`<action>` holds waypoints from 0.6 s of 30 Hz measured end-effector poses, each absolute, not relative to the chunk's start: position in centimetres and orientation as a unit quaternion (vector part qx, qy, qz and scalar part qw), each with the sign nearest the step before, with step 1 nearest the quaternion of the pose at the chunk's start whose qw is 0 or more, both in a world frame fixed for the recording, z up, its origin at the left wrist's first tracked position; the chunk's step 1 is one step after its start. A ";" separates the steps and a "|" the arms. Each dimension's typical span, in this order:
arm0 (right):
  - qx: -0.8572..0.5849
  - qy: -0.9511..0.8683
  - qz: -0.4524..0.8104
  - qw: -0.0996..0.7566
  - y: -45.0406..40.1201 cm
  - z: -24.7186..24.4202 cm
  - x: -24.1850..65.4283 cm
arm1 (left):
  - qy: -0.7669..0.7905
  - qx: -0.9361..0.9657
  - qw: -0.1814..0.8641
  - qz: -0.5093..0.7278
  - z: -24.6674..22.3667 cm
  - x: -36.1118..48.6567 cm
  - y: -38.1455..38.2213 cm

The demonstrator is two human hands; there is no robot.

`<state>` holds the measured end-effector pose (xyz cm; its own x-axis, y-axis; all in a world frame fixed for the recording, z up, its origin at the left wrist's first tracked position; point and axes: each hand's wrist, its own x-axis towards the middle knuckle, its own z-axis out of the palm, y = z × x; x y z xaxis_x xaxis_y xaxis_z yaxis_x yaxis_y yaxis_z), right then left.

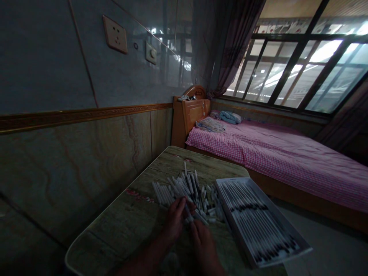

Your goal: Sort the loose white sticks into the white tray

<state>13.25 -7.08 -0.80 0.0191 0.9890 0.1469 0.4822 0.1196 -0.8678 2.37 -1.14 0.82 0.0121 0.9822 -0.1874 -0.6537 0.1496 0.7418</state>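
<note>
Near the middle of the wooden-patterned table, my left hand is closed around one end of a pale pen. The fingers of my right hand are closed on the pen's lower end, close to my left hand. Just beyond both hands lies a loose pile of white and dark pen parts, some standing at a slant. To the right, a white open box holds several pens in two rows, with dark ends showing.
A bed with a pink checked cover and a wooden headboard stands behind the table. The tiled wall runs along the table's left side. The white box reaches over the table's right edge.
</note>
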 end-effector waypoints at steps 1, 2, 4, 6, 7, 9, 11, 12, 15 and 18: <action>-0.610 -0.643 0.270 0.375 -7.2 -0.9 13.2 | 0.350 0.237 0.668 0.613 0.9 2.4 -1.2; -0.631 -0.655 0.236 0.343 -7.4 -0.9 13.3 | 0.348 0.239 0.665 0.616 1.0 2.4 -1.3; -0.654 -0.667 0.185 0.304 -7.6 -1.0 13.5 | 0.351 0.239 0.660 0.620 1.2 2.5 -1.4; -0.665 -0.654 0.175 0.314 -7.7 -0.9 13.6 | 0.354 0.238 0.655 0.623 1.4 2.6 -1.5; -0.667 -0.640 0.186 0.332 -7.7 -0.8 13.6 | 0.355 0.239 0.656 0.622 1.5 2.6 -1.4; -0.644 -0.604 0.260 0.391 -7.6 -0.4 13.3 | 0.349 0.242 0.668 0.610 1.6 2.4 -1.3; -0.573 -0.542 0.414 0.454 -7.5 0.2 13.0 | 0.335 0.252 0.693 0.586 1.9 2.1 -1.4; -0.528 -0.494 0.508 0.468 -7.4 0.4 12.8 | 0.325 0.262 0.708 0.570 2.0 1.9 -1.5; -0.403 -0.347 0.734 0.422 -7.0 1.0 12.7 | 0.296 0.293 0.742 0.526 2.2 1.9 -2.1; -0.336 -0.309 0.807 0.374 -6.7 1.0 12.7 | 0.295 0.301 0.743 0.519 1.9 2.4 -2.6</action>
<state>12.74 -6.72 1.00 -0.4944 0.8113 -0.3119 -0.3963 -0.5298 -0.7499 2.39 -2.59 1.85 0.2869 0.9497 -0.1253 -0.5948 0.2792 0.7539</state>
